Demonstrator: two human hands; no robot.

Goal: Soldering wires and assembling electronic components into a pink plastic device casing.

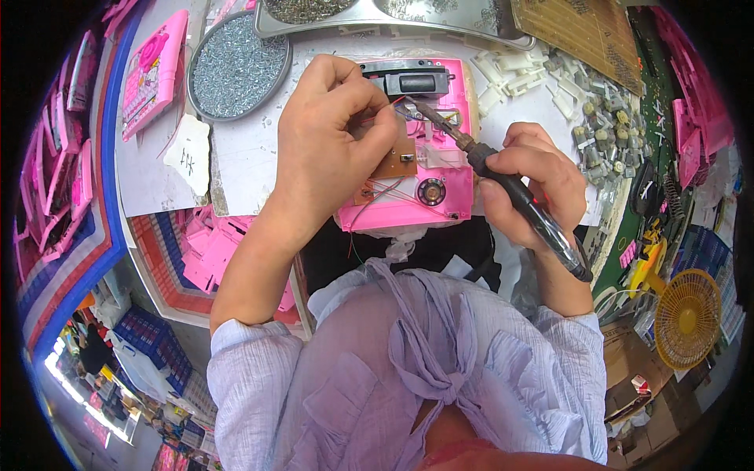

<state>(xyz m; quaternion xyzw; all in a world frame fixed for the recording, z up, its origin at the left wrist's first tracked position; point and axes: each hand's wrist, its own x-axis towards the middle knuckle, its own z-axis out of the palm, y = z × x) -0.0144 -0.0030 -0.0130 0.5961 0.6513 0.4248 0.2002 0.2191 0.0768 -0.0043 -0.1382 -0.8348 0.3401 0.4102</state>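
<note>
An opened pink plastic casing (463,196) lies on the worktable in front of me. Inside it are a black compartment part (420,83), a brown circuit board (399,161), a small round speaker (431,191) and thin loose wires. Over the casing's left side my left hand (334,129) is closed, thumb and finger pinching a thin wire whose red end (398,100) peeks out beside the fingertips. My right hand (538,180) grips the black handle of a soldering iron (525,202). Its metal tip reaches up to the left, close to the red wire; whether they touch I cannot tell.
A round tray of small screws (239,67) stands at the far left, beside a pink casing (155,78) and torn paper (188,157). White plastic pieces (510,74) and small grey motors (616,137) lie at the right. A metal tray (361,23) and cardboard (585,35) are behind.
</note>
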